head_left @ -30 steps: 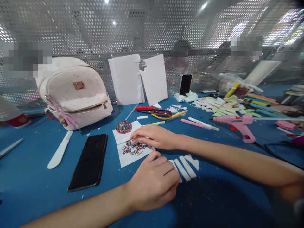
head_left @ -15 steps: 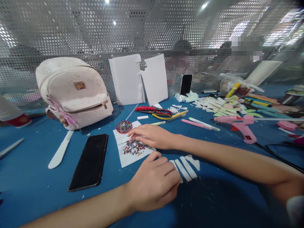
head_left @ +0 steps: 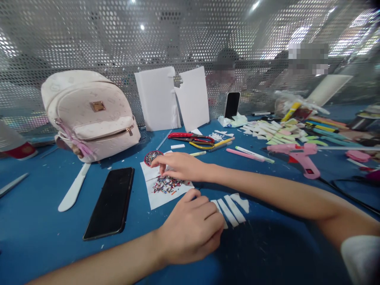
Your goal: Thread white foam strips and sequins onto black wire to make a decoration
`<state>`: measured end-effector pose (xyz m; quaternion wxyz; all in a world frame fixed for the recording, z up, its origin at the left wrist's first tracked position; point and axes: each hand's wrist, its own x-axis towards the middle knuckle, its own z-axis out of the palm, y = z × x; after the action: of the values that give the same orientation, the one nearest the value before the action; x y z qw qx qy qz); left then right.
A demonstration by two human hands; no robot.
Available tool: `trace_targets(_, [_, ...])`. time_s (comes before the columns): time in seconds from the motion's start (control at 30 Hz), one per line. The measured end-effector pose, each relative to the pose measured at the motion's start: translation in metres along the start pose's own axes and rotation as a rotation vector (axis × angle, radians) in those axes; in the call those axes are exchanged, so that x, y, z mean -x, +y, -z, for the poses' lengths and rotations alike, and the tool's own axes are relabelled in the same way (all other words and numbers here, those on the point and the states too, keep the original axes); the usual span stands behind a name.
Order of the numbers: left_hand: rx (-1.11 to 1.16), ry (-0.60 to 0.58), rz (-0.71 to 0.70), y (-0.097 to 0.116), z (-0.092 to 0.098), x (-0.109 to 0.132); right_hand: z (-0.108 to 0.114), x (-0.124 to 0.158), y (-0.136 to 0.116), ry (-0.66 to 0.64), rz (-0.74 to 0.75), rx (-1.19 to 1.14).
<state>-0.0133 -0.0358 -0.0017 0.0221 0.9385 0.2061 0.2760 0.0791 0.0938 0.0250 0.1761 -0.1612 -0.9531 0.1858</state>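
Observation:
My right hand (head_left: 177,166) reaches across a white paper sheet (head_left: 160,198) that carries a pile of small coloured beads (head_left: 166,185). Its fingertips are pinched together just above the paper, beside a round red dish of beads (head_left: 151,156). What the pinch holds is too small to see. My left hand (head_left: 191,229) rests curled on the blue table, its fingers closed at the near end of several white foam strips (head_left: 234,205).
A black phone (head_left: 109,202) lies left of the paper, with a white foam blade shape (head_left: 73,190) and a cream backpack (head_left: 89,113) beyond. Red scissors (head_left: 191,137), pens, a pink glue gun (head_left: 299,154) and coloured foam sticks (head_left: 285,132) fill the right. White foam boards (head_left: 172,99) lean on the perforated wall.
My right hand slid left and away across the beads toward the red dish, and its fingers drew into a pinch. The left hand stayed put.

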Motion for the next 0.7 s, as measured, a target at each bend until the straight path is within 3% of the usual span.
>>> trace_targets(0.7, [-0.009,0.025,-0.008,0.000,0.000,0.000,-0.005,-0.020,0.005,-0.112,0.082,0.025])
